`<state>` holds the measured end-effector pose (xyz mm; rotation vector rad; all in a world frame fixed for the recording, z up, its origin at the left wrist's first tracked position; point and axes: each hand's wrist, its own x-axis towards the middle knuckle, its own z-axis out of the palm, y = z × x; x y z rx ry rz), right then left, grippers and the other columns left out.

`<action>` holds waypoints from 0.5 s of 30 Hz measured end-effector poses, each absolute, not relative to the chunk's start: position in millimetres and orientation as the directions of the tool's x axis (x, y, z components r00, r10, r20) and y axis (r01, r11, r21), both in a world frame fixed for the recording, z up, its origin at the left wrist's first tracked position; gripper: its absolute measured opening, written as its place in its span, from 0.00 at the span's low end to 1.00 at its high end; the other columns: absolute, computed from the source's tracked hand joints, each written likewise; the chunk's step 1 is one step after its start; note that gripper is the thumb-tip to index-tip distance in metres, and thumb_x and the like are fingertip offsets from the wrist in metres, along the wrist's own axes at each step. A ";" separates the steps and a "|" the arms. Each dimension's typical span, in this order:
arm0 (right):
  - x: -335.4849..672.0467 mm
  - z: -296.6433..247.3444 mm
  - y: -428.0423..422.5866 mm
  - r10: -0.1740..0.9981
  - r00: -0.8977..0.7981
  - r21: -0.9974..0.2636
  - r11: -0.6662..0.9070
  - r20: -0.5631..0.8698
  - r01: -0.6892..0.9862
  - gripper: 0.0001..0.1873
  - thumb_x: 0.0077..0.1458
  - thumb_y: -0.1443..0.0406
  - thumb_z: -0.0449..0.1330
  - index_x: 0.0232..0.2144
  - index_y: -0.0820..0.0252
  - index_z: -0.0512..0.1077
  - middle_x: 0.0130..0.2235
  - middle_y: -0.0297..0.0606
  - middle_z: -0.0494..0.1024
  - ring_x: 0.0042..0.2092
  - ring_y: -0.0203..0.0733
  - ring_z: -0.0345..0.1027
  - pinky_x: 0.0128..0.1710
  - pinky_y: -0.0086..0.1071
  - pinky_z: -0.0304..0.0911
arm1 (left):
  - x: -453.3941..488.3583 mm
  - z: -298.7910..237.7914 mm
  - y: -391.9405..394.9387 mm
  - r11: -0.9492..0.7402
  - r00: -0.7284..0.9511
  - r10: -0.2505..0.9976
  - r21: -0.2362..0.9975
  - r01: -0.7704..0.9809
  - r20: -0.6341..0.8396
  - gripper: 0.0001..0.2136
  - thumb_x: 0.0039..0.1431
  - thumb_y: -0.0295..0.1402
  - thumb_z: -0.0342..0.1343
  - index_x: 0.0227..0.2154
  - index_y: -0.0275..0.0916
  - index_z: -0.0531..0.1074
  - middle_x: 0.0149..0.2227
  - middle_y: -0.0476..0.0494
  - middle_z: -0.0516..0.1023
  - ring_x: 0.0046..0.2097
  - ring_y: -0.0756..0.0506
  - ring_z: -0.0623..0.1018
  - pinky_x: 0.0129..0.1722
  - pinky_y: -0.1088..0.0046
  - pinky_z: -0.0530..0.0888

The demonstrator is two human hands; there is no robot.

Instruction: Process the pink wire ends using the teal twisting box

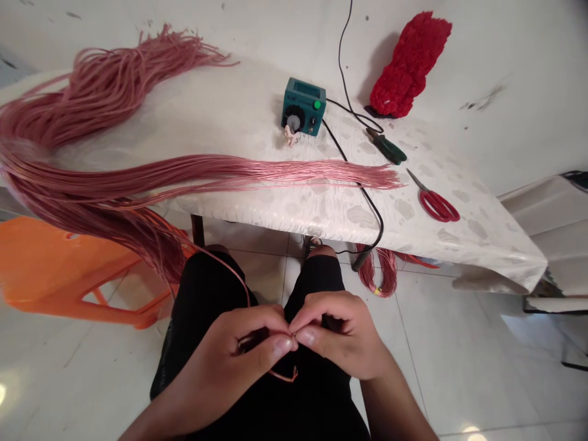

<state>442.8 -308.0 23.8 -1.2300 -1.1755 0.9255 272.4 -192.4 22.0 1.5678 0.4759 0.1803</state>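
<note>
Shiny white floor tiles are filling the background, and a table with a white patterned cover is standing just past the person's knees. The main thing here is a thin pinkish-copper wire, and it's being held over the lap, in front of the table. It's bent into a small angular loop, with one long strand curving up toward a huge bundle of the same wire that's sprawling across the left end of the table and drooping over the edge.

The left hand and right hand are nearly touching, both curled closed and pinching the wire between their fingertips.

On top of the table, a teal box with a black knob is sitting behind the bundle, and a black cord is running out from under the wire's loose ends and down over the front edge. Green-handled pliers, red scissors and a fuzzy red lump are lying toward the right end. Below the table, a coil of pink wire is resting on the floor, and an orange plastic stool is sitting off to the left.
</note>
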 end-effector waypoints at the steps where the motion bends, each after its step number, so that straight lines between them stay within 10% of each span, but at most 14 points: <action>1: 441.5 22.6 -308.1 0.967 0.203 -0.988 0.143 0.153 0.063 0.05 0.60 0.67 0.64 0.37 0.56 0.81 0.28 0.33 0.78 0.27 0.34 0.67 0.27 0.29 0.62 | 272.1 21.4 -192.1 0.017 0.896 0.409 0.984 0.179 -0.170 0.12 0.63 0.38 0.55 0.26 0.40 0.77 0.26 0.49 0.71 0.27 0.50 0.73 0.25 0.78 0.72; 15: 422.2 9.0 -308.2 0.943 0.319 -0.979 0.146 0.094 -0.145 0.01 0.59 0.66 0.66 0.35 0.58 0.78 0.25 0.28 0.73 0.21 0.27 0.59 0.20 0.25 0.54 | 272.8 16.4 -191.9 -0.026 0.865 0.500 0.999 -0.034 0.043 0.09 0.63 0.31 0.58 0.27 0.41 0.78 0.25 0.51 0.73 0.26 0.52 0.73 0.26 0.80 0.72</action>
